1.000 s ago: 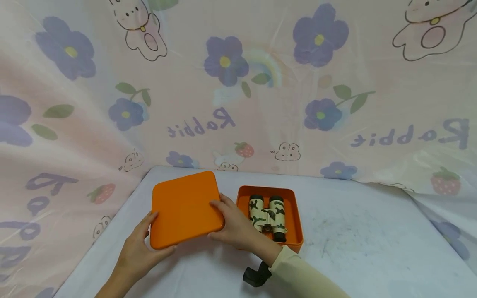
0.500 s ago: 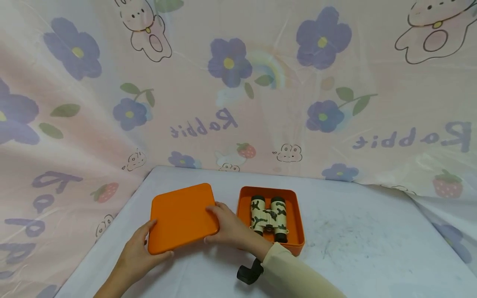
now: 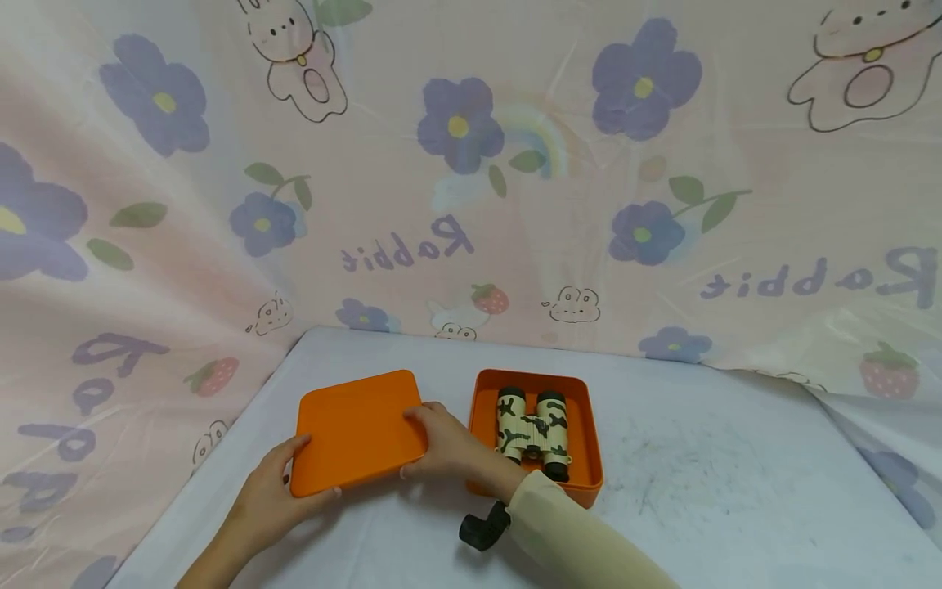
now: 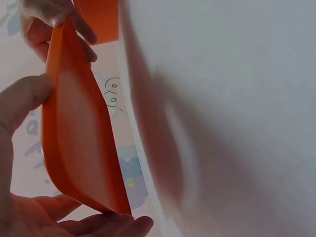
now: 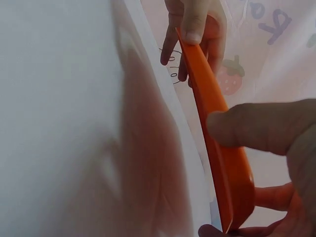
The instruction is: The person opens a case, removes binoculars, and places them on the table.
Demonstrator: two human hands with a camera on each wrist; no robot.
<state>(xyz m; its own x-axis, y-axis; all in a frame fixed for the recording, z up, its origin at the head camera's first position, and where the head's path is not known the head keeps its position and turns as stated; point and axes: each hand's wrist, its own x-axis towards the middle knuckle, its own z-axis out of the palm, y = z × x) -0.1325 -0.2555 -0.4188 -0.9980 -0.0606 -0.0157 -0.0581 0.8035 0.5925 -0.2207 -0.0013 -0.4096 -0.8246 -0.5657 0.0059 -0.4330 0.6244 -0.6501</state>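
An orange lid (image 3: 358,431), square with rounded corners, is held between both hands just above the table, its smooth face up. My left hand (image 3: 268,503) grips its left edge, thumb at the near rim. On the opposite edge my right hand (image 3: 445,446) pinches it, fingertips on the top face. In the left wrist view the lid (image 4: 81,118) shows its hollow underside and raised rim, over its shadow on the table. Right of the hands stands an open orange box (image 3: 585,425) with camouflage binoculars (image 3: 535,429) lying inside. The right forearm overlaps the box's near left corner.
A white-covered table (image 3: 699,474) carries everything. A patterned curtain (image 3: 545,188) rises behind it and along the left side. A black camera mount (image 3: 484,528) sticks out under the right wrist, close over the table.
Both hands have lowered the orange lid toward the table and slightly nearer, with a small shift left. The box and binoculars have stayed in place while the head view drifted a little.
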